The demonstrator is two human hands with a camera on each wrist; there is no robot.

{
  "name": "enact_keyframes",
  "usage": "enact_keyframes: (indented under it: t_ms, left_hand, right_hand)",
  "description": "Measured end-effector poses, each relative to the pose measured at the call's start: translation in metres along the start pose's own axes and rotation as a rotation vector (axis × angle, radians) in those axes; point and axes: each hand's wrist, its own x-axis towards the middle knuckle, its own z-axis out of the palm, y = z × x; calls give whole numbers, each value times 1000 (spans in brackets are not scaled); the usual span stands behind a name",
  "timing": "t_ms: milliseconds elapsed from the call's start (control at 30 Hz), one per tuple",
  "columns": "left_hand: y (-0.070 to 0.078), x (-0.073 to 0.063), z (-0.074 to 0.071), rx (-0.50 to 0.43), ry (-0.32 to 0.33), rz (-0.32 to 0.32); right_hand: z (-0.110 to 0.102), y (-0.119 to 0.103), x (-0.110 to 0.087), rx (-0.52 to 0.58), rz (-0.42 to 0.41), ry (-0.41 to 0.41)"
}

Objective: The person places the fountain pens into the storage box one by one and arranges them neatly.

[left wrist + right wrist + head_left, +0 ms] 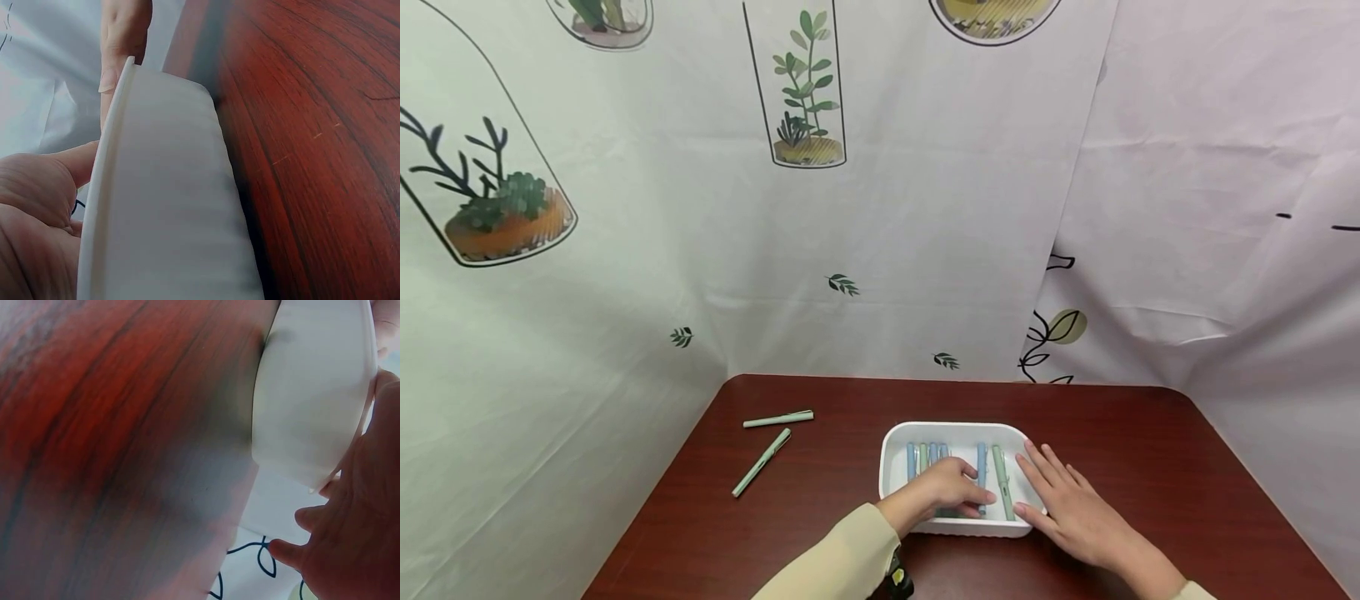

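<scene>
A white tray [955,527] stands on the table with blue and pale green pens lying side by side in it. My left hand [951,487] reaches in over the near rim. Its fingers and thumb pinch a blue pen [981,457] right of the middle; the tray wall hides these fingertips in the left wrist view. To the right of that pen lies a green pen [1002,479]. My right hand [1071,508] rests with spread fingers along the tray's right rim, the tray wall [312,394] beside it.
Two pale green pens lie outside the tray on the left of the dark red table [820,517]: one pen [778,419] farther back, the other pen [762,463] slanted nearer. A white printed cloth [887,217] hangs behind the table.
</scene>
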Motion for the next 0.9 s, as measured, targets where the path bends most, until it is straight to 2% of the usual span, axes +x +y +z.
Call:
enact_keyframes:
  t_ms: [433, 733, 900]
  left_hand:
    - [8, 4, 5, 44, -4, -39]
    - [11, 6, 13, 103, 25, -35]
    - [10, 7, 15, 120, 19, -39]
  right_hand:
    - [-1, 0, 1, 33, 28, -33]
    - [-2, 1, 1, 30, 23, -33]
    - [-1, 1, 1, 41, 28, -41]
